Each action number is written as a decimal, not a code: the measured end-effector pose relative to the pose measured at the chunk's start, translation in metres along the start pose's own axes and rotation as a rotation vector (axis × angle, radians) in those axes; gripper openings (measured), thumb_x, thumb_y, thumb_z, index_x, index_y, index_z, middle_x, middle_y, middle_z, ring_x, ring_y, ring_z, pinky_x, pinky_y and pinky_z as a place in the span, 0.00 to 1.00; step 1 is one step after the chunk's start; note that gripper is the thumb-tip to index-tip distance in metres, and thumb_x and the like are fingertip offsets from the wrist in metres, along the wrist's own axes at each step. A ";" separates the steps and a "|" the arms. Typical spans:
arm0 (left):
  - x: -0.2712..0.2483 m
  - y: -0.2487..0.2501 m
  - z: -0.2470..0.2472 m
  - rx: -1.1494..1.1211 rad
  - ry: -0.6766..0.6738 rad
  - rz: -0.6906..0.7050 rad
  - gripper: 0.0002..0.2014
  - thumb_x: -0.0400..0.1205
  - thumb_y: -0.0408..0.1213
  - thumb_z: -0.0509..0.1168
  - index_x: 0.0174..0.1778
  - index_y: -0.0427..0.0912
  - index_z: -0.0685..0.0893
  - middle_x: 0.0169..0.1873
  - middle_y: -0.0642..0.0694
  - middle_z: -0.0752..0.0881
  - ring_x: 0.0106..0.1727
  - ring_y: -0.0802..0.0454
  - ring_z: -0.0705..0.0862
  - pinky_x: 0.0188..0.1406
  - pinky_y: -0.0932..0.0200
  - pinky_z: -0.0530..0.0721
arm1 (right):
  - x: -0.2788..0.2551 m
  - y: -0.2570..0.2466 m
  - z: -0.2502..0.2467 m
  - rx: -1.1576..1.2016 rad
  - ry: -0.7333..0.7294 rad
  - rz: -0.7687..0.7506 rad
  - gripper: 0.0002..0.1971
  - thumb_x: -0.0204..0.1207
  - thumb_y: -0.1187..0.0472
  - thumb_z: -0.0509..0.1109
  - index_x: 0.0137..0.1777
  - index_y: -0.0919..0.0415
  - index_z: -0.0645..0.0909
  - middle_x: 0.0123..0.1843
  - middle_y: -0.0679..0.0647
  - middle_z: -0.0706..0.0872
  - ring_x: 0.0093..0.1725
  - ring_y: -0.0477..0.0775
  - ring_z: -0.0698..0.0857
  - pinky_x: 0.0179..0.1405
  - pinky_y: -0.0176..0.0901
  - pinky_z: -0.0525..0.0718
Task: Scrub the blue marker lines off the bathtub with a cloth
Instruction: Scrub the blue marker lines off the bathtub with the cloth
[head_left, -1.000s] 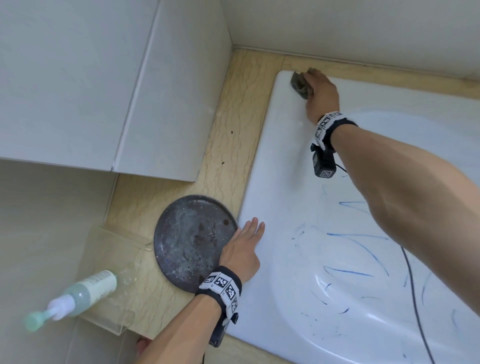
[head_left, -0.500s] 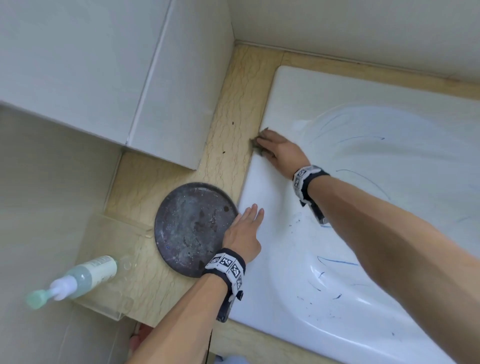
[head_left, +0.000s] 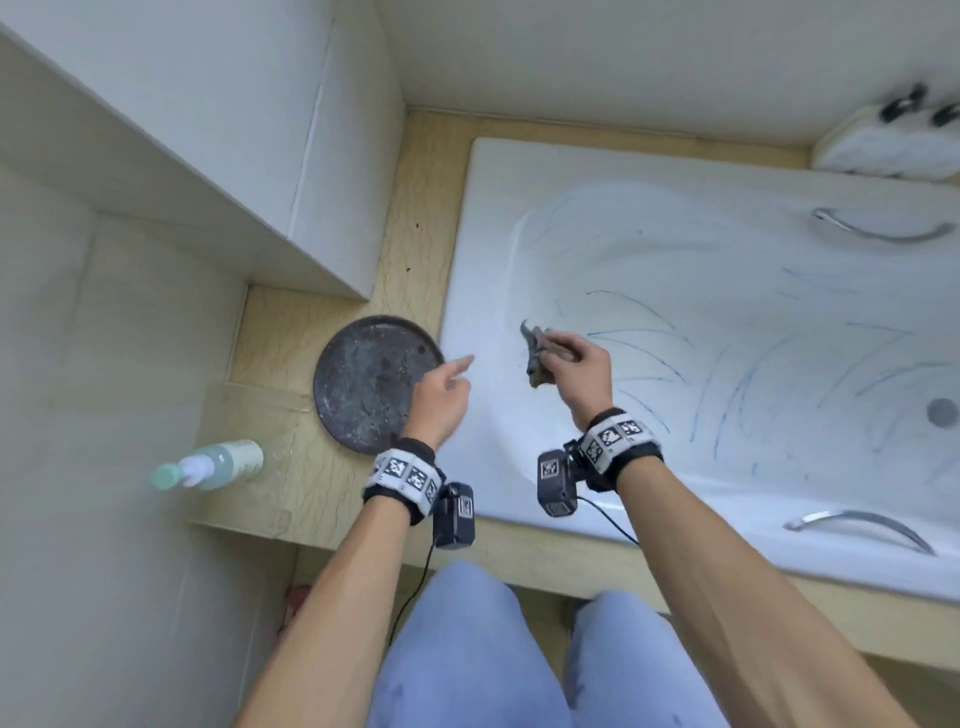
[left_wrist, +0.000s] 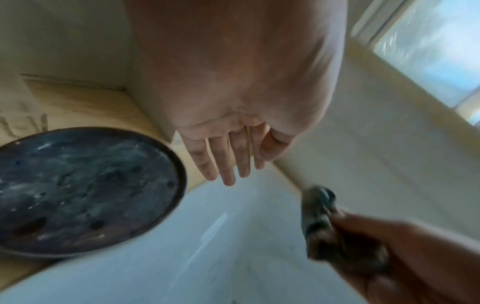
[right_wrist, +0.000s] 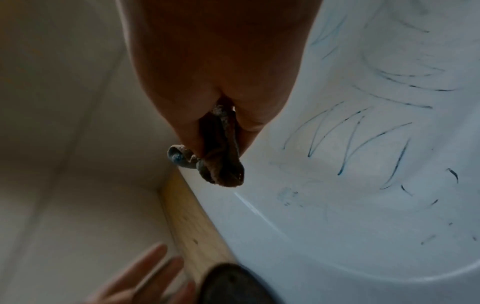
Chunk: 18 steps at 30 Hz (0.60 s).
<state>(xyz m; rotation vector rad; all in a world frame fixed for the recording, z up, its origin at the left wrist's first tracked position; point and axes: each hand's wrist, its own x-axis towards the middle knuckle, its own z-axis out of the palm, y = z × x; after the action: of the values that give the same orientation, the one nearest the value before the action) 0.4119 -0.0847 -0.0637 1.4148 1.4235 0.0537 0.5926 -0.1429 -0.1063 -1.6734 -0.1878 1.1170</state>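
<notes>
Above tub's left end, cloth is bunched in R hand; nearest marker lines lie just right; L hand held flat, empty

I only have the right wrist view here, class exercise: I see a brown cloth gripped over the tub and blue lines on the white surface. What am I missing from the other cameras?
Observer: In the head view, the blue marker lines spread across most of the bathtub basin, reaching toward the drain.
Operator: What is the dark round thing at my bottom edge?
Observer: A dark, stained round tray lying on the beige ledge left of the tub.
Operator: Is the left hand holding anything?
Observer: No. The left wrist view shows the left hand empty, fingers straight, raised off the tub rim, while the right hand grips the cloth.
</notes>
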 end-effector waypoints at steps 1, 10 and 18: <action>-0.020 0.018 -0.007 -0.047 0.015 0.036 0.20 0.87 0.33 0.58 0.76 0.48 0.79 0.72 0.53 0.80 0.65 0.64 0.80 0.63 0.71 0.75 | -0.022 -0.021 -0.011 0.079 0.020 0.002 0.14 0.73 0.81 0.68 0.57 0.73 0.83 0.32 0.63 0.87 0.28 0.61 0.85 0.33 0.58 0.88; -0.190 0.170 -0.089 0.053 0.098 0.445 0.17 0.88 0.41 0.58 0.72 0.54 0.82 0.67 0.56 0.84 0.67 0.52 0.83 0.70 0.54 0.80 | -0.203 -0.173 -0.071 0.117 -0.091 -0.306 0.13 0.74 0.79 0.69 0.57 0.71 0.84 0.35 0.62 0.88 0.32 0.63 0.87 0.37 0.60 0.88; -0.221 0.253 -0.165 0.389 0.130 0.532 0.16 0.88 0.44 0.57 0.68 0.57 0.84 0.67 0.55 0.83 0.70 0.48 0.80 0.71 0.55 0.71 | -0.237 -0.189 -0.111 -0.083 -0.077 -0.359 0.13 0.73 0.78 0.70 0.54 0.68 0.87 0.38 0.63 0.90 0.34 0.67 0.88 0.38 0.66 0.89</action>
<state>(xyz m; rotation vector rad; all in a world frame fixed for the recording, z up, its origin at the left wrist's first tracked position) 0.4127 -0.0720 0.3106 2.1204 1.1612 0.2214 0.6183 -0.2821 0.1845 -1.5911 -0.5672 0.9106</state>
